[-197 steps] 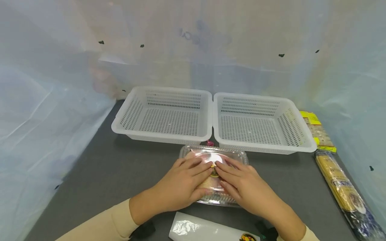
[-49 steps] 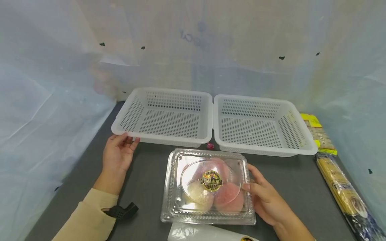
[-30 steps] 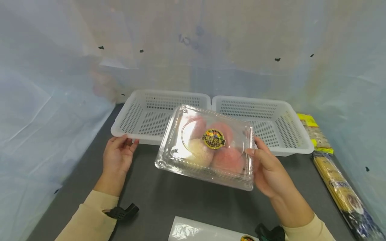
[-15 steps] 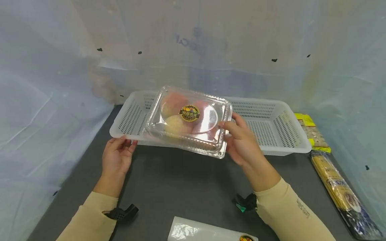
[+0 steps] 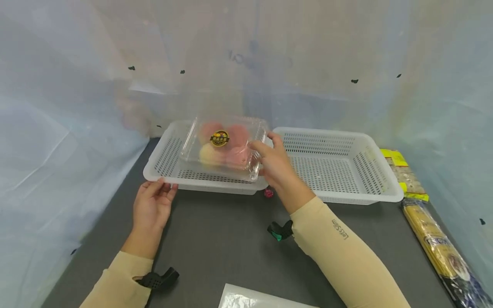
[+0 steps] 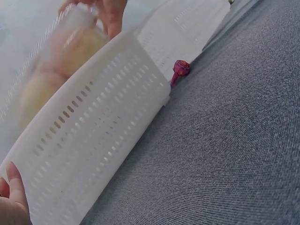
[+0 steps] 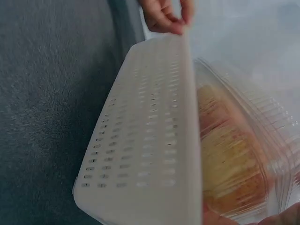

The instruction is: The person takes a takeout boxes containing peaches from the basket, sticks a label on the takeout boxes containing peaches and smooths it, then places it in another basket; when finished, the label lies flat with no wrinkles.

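My right hand grips the right edge of a clear plastic clamshell holding several peaches, pink and pale yellow. A round black-and-gold sticker marks its lid. The clamshell is over the left white basket, inside its outline in the head view and slightly tilted. At that basket's front left corner, my left hand pinches the rim between thumb and fingers. In the right wrist view the peaches show just past the basket wall, with the left hand at its far end.
A second white basket stands to the right. A small pink-wrapped lollipop lies by the gap between the baskets. Along the right side are a yellow packet and a long pack of noodles. A white packet lies near the front.
Both hands were on the clamshell's lid; the left then went to the left basket's rim. My right hand has lifted the clamshell and carried it forward and left over that basket.
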A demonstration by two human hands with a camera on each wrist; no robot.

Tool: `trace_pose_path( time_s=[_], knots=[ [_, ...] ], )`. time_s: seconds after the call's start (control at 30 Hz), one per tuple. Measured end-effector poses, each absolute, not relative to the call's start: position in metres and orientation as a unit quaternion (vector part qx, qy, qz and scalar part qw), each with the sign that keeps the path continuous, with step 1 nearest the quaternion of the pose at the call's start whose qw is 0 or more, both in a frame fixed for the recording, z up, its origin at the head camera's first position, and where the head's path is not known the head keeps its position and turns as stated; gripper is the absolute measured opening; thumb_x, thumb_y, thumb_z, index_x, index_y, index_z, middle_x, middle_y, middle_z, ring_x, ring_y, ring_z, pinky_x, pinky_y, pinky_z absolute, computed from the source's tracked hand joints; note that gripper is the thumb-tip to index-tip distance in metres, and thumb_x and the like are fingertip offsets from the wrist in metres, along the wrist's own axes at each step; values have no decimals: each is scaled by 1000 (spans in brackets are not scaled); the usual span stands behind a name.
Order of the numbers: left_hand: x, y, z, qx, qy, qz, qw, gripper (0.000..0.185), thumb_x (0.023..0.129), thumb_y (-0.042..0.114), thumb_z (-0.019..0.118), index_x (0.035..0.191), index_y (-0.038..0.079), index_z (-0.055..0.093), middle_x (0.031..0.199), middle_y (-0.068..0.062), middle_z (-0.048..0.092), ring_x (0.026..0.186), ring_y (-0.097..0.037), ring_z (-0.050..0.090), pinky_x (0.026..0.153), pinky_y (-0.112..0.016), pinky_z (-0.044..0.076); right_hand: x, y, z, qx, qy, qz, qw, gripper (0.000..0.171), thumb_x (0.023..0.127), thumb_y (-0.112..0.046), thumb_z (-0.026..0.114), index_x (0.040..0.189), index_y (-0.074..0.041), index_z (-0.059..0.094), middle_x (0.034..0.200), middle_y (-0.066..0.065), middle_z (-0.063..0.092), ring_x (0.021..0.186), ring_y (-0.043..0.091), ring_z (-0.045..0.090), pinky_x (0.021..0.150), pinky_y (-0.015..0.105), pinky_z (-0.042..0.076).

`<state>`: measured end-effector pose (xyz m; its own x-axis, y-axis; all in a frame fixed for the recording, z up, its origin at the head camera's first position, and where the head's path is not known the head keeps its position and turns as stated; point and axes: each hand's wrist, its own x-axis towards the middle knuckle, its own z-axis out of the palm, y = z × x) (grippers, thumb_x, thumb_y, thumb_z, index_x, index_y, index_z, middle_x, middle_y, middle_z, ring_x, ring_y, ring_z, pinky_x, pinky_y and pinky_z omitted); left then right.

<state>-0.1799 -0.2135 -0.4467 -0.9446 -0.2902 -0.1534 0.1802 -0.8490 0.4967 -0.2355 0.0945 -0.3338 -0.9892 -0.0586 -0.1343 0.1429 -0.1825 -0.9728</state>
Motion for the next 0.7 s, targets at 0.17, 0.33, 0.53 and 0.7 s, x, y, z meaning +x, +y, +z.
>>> trace_pose_path(
  time_s=[0.17,0.33,0.53,0.7],
  knots=[
    [-181,-213,-446,110,-246,-954,132,16,109,-10,54,119,0,47,108,-15,57,84,-23,62,81,-37,63,-252,75,-347,36,665,-741,87,87,100,-21,75,171,-23,26,160,15,39,123,34,57,89,58,56],
    [-182,-212,-444,103,-239,-957,125,15,109,-11,54,118,-1,47,108,-16,57,84,-23,62,82,-37,63,-267,66,-363,46,671,-731,119,86,104,-24,71,173,-17,21,167,20,33,136,42,50,93,65,53],
    [-180,-212,-447,106,-234,-957,132,14,108,-12,55,113,-1,49,104,-16,58,82,-23,63,78,-38,64,-279,64,-381,38,693,-698,178,74,110,-27,62,170,-3,26,157,26,44,102,37,60,73,46,57],
    [-181,-213,-449,105,-238,-956,137,18,105,-13,61,112,-1,49,103,-17,58,82,-24,64,78,-38,64,-281,59,-388,15,711,-677,187,60,112,-14,59,166,0,36,157,27,46,115,34,63,80,43,63]
  ],
)
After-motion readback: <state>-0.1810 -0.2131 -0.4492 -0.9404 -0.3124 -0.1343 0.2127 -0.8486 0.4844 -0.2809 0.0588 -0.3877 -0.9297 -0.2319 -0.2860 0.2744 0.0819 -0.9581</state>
